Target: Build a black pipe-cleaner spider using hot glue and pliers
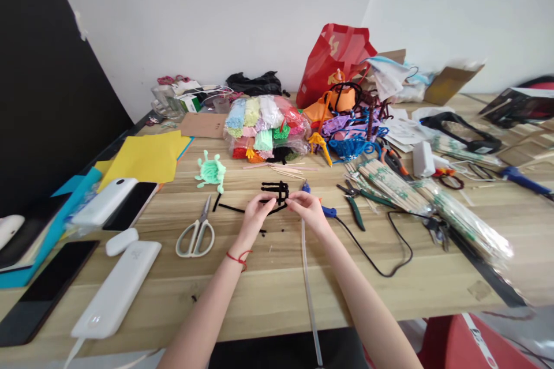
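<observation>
Both my hands meet over the middle of the wooden table (277, 277). My left hand (256, 211) pinches the left side of a small black pipe-cleaner shape (276, 190); a red string circles that wrist. My right hand (306, 207) pinches the right side of the same black piece. Loose black pipe-cleaner bits (225, 205) lie just left of my hands. A long clear glue stick (308, 282) runs from under my right hand toward me.
Scissors (197, 233) lie left of my hands, a mint-green pipe-cleaner figure (211, 172) beyond them. Pliers (355, 202), a blue-handled tool with black cable (376, 253) and bagged skewers (433, 199) sit right. Phones and a white power bank (116, 288) lie left. Bagged coloured pipe cleaners (266, 127) are behind.
</observation>
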The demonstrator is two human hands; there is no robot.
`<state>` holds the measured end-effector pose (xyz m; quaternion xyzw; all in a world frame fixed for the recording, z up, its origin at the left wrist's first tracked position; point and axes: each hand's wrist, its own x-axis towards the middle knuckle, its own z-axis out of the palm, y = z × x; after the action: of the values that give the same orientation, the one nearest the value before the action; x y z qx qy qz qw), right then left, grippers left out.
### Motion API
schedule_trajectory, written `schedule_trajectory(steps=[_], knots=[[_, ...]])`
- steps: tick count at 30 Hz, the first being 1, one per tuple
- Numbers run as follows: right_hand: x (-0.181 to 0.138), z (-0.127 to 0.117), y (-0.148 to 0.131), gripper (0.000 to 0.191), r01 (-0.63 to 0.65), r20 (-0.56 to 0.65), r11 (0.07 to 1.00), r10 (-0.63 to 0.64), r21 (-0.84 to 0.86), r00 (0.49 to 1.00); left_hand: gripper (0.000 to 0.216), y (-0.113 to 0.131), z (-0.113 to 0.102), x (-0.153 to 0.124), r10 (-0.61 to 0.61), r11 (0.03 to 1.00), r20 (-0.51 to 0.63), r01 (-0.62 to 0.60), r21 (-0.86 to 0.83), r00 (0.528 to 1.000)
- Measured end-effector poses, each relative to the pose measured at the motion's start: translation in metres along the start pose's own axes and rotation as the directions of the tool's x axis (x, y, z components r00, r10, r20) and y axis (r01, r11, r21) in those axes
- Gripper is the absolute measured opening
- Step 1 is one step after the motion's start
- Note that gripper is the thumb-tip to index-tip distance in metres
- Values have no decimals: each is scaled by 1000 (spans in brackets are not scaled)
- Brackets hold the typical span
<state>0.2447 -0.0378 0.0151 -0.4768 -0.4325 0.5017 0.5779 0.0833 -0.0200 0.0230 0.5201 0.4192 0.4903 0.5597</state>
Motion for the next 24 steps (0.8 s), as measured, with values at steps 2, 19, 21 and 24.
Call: schedule_trajectory(steps=[2,19,21,24], knots=[[-1,1,-1,32,2,14,1000,-2,-5,1000,28,-1,3,0,-2,1000,-11,2,-30,1000],[-4,7,-5,35,-15,14,1000,16,-16,1000,24,-4,4,0,6,1000,-56,-7,-15,998],[-4,7,-6,36,-14,6,1000,15,-14,1000,25,-4,3,1,4,1000,-31,-4,-12,1000],[-3,6,-7,35,-17,3,1000,17,8,1000,26,-4,3,1,-1,999,31,2,-41,1000]])
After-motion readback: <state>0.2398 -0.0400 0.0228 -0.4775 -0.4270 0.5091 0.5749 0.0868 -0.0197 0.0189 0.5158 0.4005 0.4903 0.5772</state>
